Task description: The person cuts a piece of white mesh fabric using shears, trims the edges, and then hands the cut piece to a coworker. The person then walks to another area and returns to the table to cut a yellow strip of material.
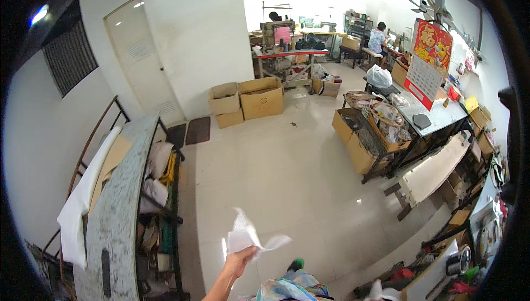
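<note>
My left hand (pixel 240 259) reaches in from the lower edge, its fingers closed on a thin white piece of cloth or sheeting (pixel 243 236). The piece flares upward and to the right of the hand, its ends bent and slightly blurred, and it hangs over the tiled floor (pixel 248 179). Whether it is one layer or more, I cannot tell. Below and to the right show my patterned clothing (pixel 292 289) and a dark shoe with green (pixel 296 264). My right hand is out of the picture.
On the left stands a long worktable (pixel 118 201) with white and tan sheets (pixel 80 212). Cardboard boxes (pixel 262 99) sit by the wall. At right are a table (pixel 441 108), a filled carton (pixel 353 146) and a low bench (pixel 436 168). A person (pixel 377 39) sits far back.
</note>
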### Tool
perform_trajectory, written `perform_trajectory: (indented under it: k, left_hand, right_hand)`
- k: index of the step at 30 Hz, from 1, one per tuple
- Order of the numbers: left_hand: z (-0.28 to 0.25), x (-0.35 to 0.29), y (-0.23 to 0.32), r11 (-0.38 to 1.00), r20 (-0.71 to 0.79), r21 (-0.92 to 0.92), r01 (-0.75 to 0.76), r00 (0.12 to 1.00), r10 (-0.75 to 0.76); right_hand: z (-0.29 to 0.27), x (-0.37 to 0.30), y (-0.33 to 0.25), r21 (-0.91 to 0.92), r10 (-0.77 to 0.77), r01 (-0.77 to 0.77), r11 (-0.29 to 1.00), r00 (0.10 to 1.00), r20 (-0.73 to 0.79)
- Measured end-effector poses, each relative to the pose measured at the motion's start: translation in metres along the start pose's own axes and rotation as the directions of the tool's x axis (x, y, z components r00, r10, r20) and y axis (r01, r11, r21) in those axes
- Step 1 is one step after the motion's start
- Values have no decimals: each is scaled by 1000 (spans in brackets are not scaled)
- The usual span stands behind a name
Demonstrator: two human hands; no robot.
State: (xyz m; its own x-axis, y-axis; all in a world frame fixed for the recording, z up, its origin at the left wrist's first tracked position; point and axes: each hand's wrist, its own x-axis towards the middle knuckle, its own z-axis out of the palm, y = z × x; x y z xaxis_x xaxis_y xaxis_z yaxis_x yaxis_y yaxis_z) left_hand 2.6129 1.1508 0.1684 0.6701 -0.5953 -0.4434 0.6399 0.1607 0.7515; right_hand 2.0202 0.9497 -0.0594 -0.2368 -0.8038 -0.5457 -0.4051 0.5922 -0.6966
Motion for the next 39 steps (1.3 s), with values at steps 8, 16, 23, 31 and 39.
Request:
perform_trajectory:
  k: [8,16,23,31,39]
  left_hand:
    - [198,292,68,997,156,-67,-46,986,57]
    - [214,524,167,950,-228,-198,-242,954,196]
    - [359,858,286,989,-33,-101,-110,994,107]
    - [678,1190,344,997,499,77,-16,867,-25]
    - [864,1406,344,988,347,155,-10,937,-45]
  right_hand:
    - [246,127,-279,482,315,-264,836,949,-27]
    - [552,226,-724,167,-325,336,927,499,803]
    - [680,331,-949,138,-229,187,973,675,701]
    - [747,491,-1153,443,-244,9,897,844,477]
    - [840,707,-1480,493,-497,248,834,726,475]
